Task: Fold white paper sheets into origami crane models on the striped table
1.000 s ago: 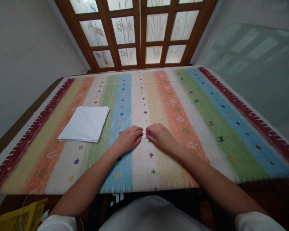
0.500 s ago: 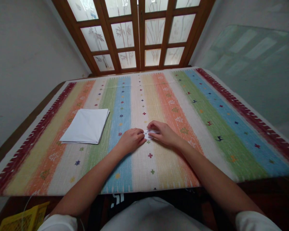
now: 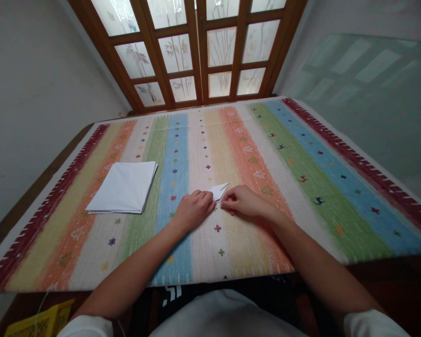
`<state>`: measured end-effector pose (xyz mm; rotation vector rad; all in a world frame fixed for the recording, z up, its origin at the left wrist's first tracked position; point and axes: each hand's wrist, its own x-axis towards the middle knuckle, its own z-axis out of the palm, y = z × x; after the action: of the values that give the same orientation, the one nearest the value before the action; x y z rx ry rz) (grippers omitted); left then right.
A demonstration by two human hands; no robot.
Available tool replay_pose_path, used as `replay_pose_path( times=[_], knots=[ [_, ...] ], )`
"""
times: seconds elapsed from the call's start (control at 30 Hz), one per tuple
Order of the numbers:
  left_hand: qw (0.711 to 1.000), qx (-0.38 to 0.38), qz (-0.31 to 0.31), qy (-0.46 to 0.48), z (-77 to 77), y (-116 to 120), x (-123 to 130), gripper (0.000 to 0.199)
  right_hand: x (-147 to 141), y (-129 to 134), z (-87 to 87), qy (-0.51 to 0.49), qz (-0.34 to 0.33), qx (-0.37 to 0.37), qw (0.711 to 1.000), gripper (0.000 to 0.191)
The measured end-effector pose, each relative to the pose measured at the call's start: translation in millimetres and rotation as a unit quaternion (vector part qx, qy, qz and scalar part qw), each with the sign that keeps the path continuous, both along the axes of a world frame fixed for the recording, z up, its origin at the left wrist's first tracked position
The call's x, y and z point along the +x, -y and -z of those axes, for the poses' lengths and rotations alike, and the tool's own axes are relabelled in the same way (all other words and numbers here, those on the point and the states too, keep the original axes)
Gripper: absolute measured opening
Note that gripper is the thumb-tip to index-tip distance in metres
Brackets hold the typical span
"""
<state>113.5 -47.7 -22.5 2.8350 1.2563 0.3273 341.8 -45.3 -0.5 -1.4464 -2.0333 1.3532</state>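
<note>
Two bare hands meet close together in front of you, with one small piece of folded white paper (image 3: 218, 191) between them. Your left hand (image 3: 195, 208) grasps that paper by its left end, fingers bunched over it. Your right hand (image 3: 243, 201) is curled, with thumb and forefinger drawn together just beside the paper's near right edge; whether they pinch a sliver of it, you cannot tell from here. A narrow point of the paper sticks out to the far right, beyond your left fingertips, with a dark slit along it suggesting layers standing apart.

If you are working a crease, as it appears, let the left hand be the anchor: keep it pressing the paper onto the striped, multicoloured cloth (image 3: 205, 255), since woven fabric would give a little under pressure. Bring right thumb and forefinger onto one layer only, square up its edges, then run a fingertip outward from the left hand toward the point. Ease off near the slim tip, which could buckle or tear. Mind your left forearm, too: the neat stack of square white paper sheets (image 3: 122, 187) lies beyond and left of it, well apart from your fingers.
</note>
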Motion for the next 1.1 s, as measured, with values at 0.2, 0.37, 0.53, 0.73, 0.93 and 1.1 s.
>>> replay_pose_path(
  times=[0.2,0.37,0.53,0.73,0.93,1.1],
  knots=[
    [0.999,0.018,0.012,-0.039,-2.4,2.9,5.7,0.022,-10.2,1.2,7.1,0.091,0.114,0.159,0.977,0.015],
    [1.000,0.005,0.009,-0.018,-1.9,4.3,8.9,0.020,-18.6,1.6,17.0,0.024,0.040,0.191,0.980,0.012],
    [0.992,-0.087,0.012,0.087,-5.1,-0.9,-3.7,0.016,-18.9,0.1,22.0,0.027,0.019,0.201,0.979,0.013],
    [0.966,-0.171,0.020,0.193,-4.3,-7.1,-15.4,0.011,-10.7,-2.2,21.2,0.068,-0.029,0.241,0.968,0.011],
    [0.979,-0.119,-0.022,0.163,5.4,0.3,2.7,0.025,-6.2,-4.1,24.1,0.070,-0.040,0.263,0.962,0.010],
    [0.971,-0.116,-0.056,0.203,10.9,1.8,10.4,0.016,-0.7,-8.5,22.6,-0.006,-0.014,0.219,0.976,0.008]
  ],
)
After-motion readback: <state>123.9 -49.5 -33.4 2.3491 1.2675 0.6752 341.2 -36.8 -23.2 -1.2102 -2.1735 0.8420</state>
